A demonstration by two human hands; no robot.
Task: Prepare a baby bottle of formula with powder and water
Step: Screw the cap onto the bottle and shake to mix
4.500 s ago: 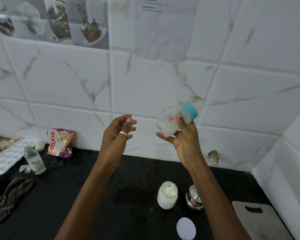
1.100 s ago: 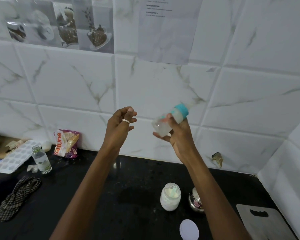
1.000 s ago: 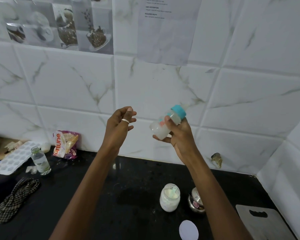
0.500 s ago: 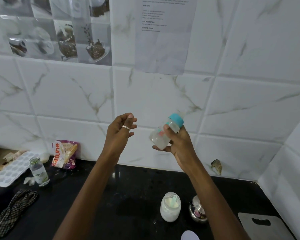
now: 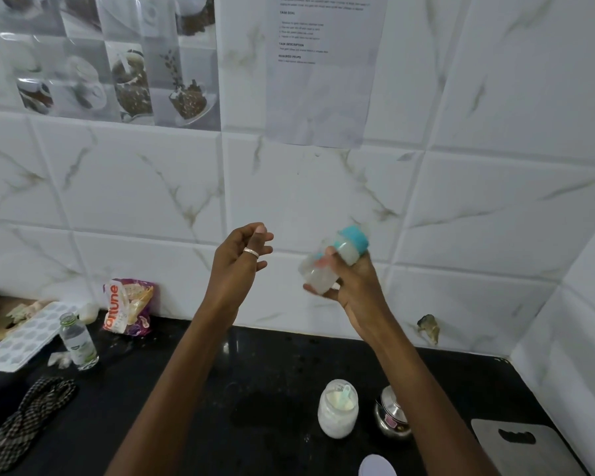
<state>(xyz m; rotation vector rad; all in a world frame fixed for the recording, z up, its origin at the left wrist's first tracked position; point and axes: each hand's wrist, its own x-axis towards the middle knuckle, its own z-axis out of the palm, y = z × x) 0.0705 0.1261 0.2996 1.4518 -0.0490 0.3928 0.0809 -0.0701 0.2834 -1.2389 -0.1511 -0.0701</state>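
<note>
A: What filled the scene, taken from the largest thing down?

B: A wall (image 5: 323, 201) of glossy white tiles veined like marble, with a printed sheet (image 5: 323, 70) stuck on it. Below ran a black polished counter (image 5: 255, 389), hard and reflective. On it, at the right edge, lay a flat grey cutting board (image 5: 526, 448) with a handle slot; at the left, a pale ice tray (image 5: 24, 334) of moulded cells, a checked cloth (image 5: 24, 420) in a heap, and a crinkled snack packet (image 5: 128, 304) leaning on the wall.

A: And the task's own things?

B: The baby bottle (image 5: 327, 266), a small clear plastic cylinder with a teal collar, was off the counter, held up before the wall and tilted, collar uppermost to the right. Its contents looked cloudy white. The right hand (image 5: 351, 290) was clamped round its body. The bottle was blurred, so I judged it was being shaken to mix powder and water; the raised, tilted hold suits that.

A: The other hand?

B: The left hand (image 5: 237, 266) was raised beside it, well apart, holding nothing, fingers loosely curled, a ring on one.

A: What stood below?

B: An open jar (image 5: 337, 407) of white powder with a pale scoop resting in it, presumably left open for easy reach. Its round white lid (image 5: 377, 467) lay near. Just beside the jar stood a small shiny steel pot (image 5: 392, 417). Far left stood a small clear water bottle (image 5: 78, 341), uncapped.
</note>
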